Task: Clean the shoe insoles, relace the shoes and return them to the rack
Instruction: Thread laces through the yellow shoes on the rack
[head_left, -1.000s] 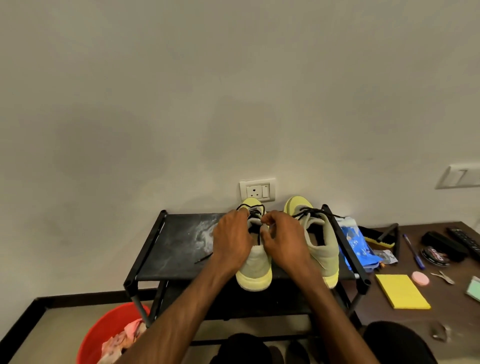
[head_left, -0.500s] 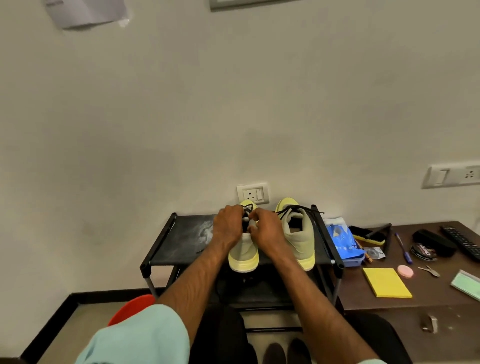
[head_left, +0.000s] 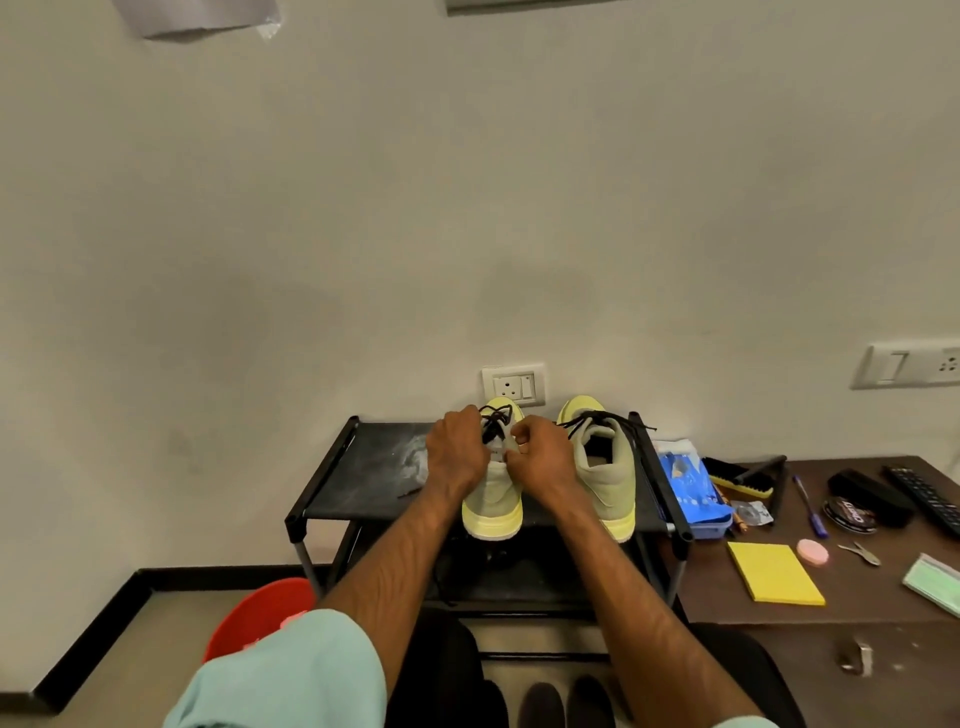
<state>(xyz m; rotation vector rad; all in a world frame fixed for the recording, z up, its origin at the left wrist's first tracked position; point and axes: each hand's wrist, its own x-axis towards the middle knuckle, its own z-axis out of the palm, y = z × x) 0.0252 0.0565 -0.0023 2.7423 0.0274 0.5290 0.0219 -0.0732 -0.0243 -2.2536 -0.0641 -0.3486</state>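
Two pale green shoes with yellow soles stand heel toward me on the top shelf of a black rack (head_left: 363, 467). My left hand (head_left: 457, 454) and my right hand (head_left: 543, 457) are both on the left shoe (head_left: 491, 501), fingers curled at its tongue and pinching its black lace (head_left: 493, 421). The lace crosses loosely over the toe end. The right shoe (head_left: 605, 483) stands beside it untouched, its black lace (head_left: 605, 421) lying loose over the opening and the rack's side bar.
A red tub (head_left: 260, 613) sits on the floor at the rack's left. To the right, a brown table (head_left: 883, 597) carries a blue pack (head_left: 688, 488), shoe brush (head_left: 737, 478), pen, polish tin (head_left: 852, 514), yellow notepad (head_left: 774, 571), pink disc, remote. Dark shoes show below the rack.
The camera has pulled back and tilted up, so the rack looks smaller. Both hands stay on the left shoe's lace, with the fingers shifted slightly.
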